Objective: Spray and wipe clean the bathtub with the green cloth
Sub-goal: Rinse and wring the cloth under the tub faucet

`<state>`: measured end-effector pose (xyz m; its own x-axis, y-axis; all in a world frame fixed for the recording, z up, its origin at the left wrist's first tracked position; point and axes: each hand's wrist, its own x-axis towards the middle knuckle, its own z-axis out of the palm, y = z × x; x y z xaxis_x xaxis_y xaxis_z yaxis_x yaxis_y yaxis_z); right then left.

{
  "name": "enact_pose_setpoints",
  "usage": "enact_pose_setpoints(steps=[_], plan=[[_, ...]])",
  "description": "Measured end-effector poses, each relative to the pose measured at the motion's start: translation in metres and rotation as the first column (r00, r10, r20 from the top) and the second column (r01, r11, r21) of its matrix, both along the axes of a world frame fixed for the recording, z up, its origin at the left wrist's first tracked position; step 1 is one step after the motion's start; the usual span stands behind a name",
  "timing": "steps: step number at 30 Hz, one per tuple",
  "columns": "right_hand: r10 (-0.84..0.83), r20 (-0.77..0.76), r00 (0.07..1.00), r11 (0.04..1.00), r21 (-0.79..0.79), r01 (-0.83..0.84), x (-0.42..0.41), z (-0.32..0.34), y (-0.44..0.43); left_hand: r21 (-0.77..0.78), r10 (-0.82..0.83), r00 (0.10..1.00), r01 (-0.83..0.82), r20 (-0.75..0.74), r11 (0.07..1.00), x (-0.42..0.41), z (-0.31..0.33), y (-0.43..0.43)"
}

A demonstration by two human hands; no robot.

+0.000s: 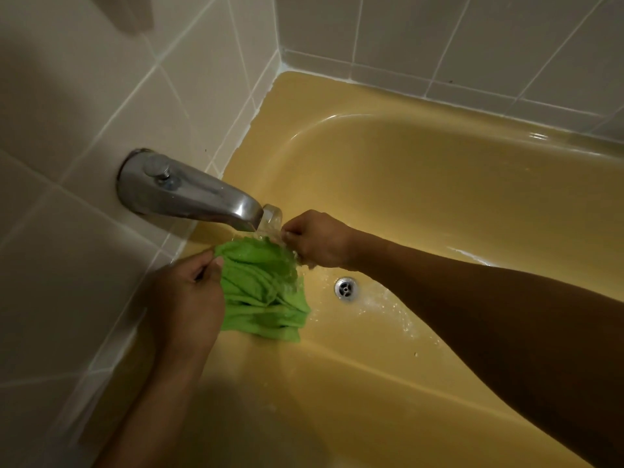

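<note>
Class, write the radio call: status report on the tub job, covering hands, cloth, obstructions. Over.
Hands: left hand grips green cloth at one edge, right hand pinches the other. Cloth bunched under running spout, inside bathtub. Drain uncovered beside it.

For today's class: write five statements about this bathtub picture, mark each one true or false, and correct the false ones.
1. Water runs from the spout onto the green cloth. True.
2. The bathtub is white. False: it is yellow.
3. The left hand and the right hand both grip the cloth. True.
4. The cloth covers the drain. False: the drain is uncovered, to the right of the cloth.
5. The wall behind the spout is tiled. True.
</note>
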<state>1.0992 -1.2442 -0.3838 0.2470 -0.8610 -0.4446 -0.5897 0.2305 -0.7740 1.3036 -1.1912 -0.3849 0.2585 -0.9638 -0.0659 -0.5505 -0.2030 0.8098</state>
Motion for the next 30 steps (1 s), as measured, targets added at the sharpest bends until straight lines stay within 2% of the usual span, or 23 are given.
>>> enact_pose_setpoints(steps=[2,8,10,16,22,30], plan=[[-0.020,-0.005,1.000,1.000,0.007,0.020,0.001,-0.002,0.001,0.014,0.010,1.000,-0.010,0.004,1.000,-0.002,0.001,0.000],[-0.051,0.175,0.983,0.999,0.021,0.048,0.007,-0.001,-0.001,0.054,0.110,0.994,-0.109,-0.009,0.993,-0.008,0.005,0.000],[-0.040,0.180,0.983,0.999,0.021,0.037,0.007,-0.001,-0.003,0.057,0.153,0.988,-0.153,0.000,0.987,-0.008,0.004,-0.001],[-0.053,0.076,0.996,0.999,0.007,0.053,0.008,0.005,-0.001,0.033,0.186,0.982,-0.185,-0.025,0.982,-0.005,-0.002,-0.003],[0.021,0.032,0.999,0.998,0.055,-0.023,0.010,0.010,-0.002,0.001,0.137,0.987,-0.137,-0.086,0.991,-0.005,-0.005,-0.002],[0.008,-0.079,0.997,0.993,-0.118,-0.017,-0.004,0.007,-0.003,0.026,0.056,0.993,-0.053,-0.107,0.998,-0.008,-0.004,-0.003]])
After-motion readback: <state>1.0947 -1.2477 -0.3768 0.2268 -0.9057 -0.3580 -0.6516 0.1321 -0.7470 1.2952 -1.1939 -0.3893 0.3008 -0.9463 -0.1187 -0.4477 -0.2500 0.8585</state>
